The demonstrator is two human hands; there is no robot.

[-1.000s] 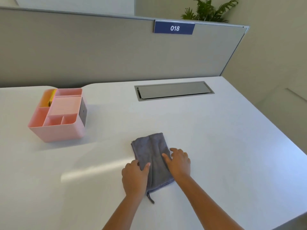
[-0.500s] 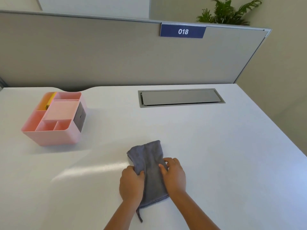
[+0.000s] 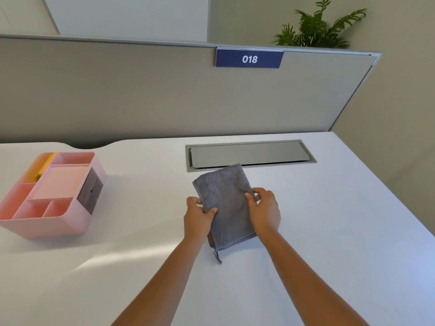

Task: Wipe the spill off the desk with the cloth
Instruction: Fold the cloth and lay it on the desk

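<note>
Two hands pinch a folded grey microfibre cloth (image 3: 226,203) lifted at its near end above the white desk (image 3: 329,231). The left hand (image 3: 197,220) clasps its left edge with thumb on top; the right hand (image 3: 264,211) grips the right edge. The cloth's far corner overlaps the grey cable hatch (image 3: 249,154).

Both forearms are bare to the frame edge, and the left hand (image 3: 199,218) and right hand (image 3: 264,211) wear nothing.

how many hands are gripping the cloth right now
2. The left hand pinches the left edge of the grey cloth, and the right hand pinches its right edge. Both hold the cloth over the white desk.
</note>
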